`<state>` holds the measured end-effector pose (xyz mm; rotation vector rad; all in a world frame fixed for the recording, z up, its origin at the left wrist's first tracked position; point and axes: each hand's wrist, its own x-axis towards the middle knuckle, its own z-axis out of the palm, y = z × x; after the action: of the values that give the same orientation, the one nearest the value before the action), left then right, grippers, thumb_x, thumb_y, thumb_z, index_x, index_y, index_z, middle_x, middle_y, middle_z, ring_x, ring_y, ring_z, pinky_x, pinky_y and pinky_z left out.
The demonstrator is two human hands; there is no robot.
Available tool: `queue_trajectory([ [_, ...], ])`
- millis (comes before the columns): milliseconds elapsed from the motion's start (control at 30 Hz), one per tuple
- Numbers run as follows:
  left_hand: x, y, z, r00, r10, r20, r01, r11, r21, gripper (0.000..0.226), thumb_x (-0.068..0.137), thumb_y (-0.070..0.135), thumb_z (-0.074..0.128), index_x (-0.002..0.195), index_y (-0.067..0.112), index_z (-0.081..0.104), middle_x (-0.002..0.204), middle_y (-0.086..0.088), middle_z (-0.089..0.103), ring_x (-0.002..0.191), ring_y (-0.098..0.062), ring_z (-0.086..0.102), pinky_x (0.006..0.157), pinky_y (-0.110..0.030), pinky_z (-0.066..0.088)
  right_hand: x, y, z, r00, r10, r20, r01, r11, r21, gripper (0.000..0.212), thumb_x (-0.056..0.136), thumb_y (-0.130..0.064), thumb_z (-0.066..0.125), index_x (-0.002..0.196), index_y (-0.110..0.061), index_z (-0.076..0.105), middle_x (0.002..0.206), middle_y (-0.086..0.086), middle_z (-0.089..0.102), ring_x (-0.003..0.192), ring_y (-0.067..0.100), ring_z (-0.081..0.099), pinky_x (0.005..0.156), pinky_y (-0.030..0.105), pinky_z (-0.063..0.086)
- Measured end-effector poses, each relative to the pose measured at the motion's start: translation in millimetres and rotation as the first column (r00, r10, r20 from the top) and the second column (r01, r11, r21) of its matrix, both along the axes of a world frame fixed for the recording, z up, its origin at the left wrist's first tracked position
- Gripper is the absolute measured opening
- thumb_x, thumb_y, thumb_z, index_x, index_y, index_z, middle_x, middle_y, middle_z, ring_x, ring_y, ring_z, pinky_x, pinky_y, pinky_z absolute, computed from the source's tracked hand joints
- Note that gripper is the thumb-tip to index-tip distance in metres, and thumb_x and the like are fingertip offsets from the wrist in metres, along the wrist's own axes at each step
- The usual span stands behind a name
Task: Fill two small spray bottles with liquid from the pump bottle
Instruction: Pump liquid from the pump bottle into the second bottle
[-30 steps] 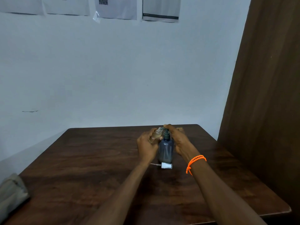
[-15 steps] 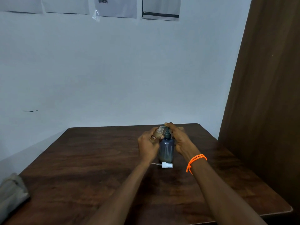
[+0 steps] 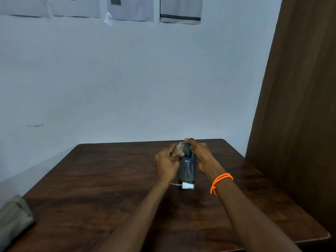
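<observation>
— Well, what did you note of the filling step?

— The left hand (image 3: 166, 164) gripped a small spray bottle (image 3: 177, 150), tilted, its open neck just under the spout of the pump bottle (image 3: 187, 168), which stood upright mid-table (image 3: 109, 179). The right hand (image 3: 200, 155) was curled over the pump head, fingers pressing it down. My judgement: the neck wanted to sit squarely beneath the spout, strokes short and slow, the base kept steady, or liquid would run down the outside.

— And the sprayer cap?

— The white spray cap (image 3: 187, 186) lay on its side just in front of the pump bottle, dip tube pointing left.

— What could you not make out?

— The spout tip, hidden by fingers; whether liquid flowed; the fill level, though the small bottle looked partly yellowish. A second spray bottle I couldn't find; something pale showed behind the right hand, unidentifiable.
</observation>
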<state>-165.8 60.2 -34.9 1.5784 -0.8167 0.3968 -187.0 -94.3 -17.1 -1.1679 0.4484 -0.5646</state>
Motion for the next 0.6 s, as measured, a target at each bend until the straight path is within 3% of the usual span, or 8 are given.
queue_trajectory([
  [100, 4, -1, -3, 1.000, 0.005, -0.007, -0.005, 1.000, 0.006, 0.023, 0.083, 0.022, 0.078, 0.106, 0.029, 0.076, 0.087, 0.009, 0.076, 0.081, -0.007, 0.071, 0.071, -0.039, 0.057, -6, 8, -2, 1.000, 0.005, 0.014, -0.005, 0.999, 0.033, 0.115, 0.052, -0.037, 0.098, 0.140, 0.016, 0.048, 0.122, 0.040, 0.068, 0.065, 0.030, 0.074, 0.056, 0.039, 0.061],
  [267, 1, -1, -6, 1.000, 0.008, -0.009, -0.008, 1.000, 0.011, 0.024, 0.083, 0.020, 0.078, 0.106, 0.028, 0.076, 0.088, 0.010, 0.077, 0.081, -0.006, 0.071, 0.072, -0.037, 0.057, -6, 7, -8, 0.998, -0.053, 0.016, 0.053, 0.998, 0.018, 0.122, 0.046, -0.043, 0.101, 0.140, 0.013, 0.049, 0.129, 0.038, 0.067, 0.085, 0.033, 0.073, 0.060, 0.038, 0.062],
  [367, -1, 0, -2, 1.000, 0.004, -0.011, -0.004, 1.000, 0.013, 0.023, 0.083, 0.017, 0.078, 0.104, 0.027, 0.076, 0.087, 0.009, 0.076, 0.081, -0.007, 0.071, 0.071, -0.036, 0.057, -8, 6, 0, 1.000, -0.011, 0.006, 0.011, 1.000, 0.010, 0.122, 0.042, -0.039, 0.103, 0.139, 0.013, 0.051, 0.126, 0.037, 0.068, 0.078, 0.032, 0.075, 0.059, 0.040, 0.062],
  [533, 2, 0, 0, 1.000, 0.012, -0.014, -0.011, 1.000, 0.020, 0.021, 0.083, 0.017, 0.077, 0.102, 0.027, 0.076, 0.084, 0.008, 0.075, 0.078, -0.008, 0.069, 0.070, -0.038, 0.056, -7, 11, 2, 1.000, 0.012, 0.022, -0.013, 0.999, 0.042, 0.112, 0.055, -0.035, 0.099, 0.141, 0.014, 0.047, 0.130, 0.043, 0.062, 0.060, 0.030, 0.072, 0.056, 0.042, 0.061],
  [600, 2, -1, -3, 1.000, 0.020, -0.014, -0.020, 0.999, 0.028, 0.021, 0.084, 0.019, 0.077, 0.103, 0.028, 0.076, 0.085, 0.008, 0.075, 0.079, -0.007, 0.070, 0.070, -0.038, 0.056, -5, 10, -3, 1.000, -0.006, 0.030, 0.005, 0.999, 0.049, 0.113, 0.055, -0.036, 0.100, 0.141, 0.016, 0.046, 0.124, 0.043, 0.065, 0.063, 0.031, 0.070, 0.057, 0.041, 0.061],
])
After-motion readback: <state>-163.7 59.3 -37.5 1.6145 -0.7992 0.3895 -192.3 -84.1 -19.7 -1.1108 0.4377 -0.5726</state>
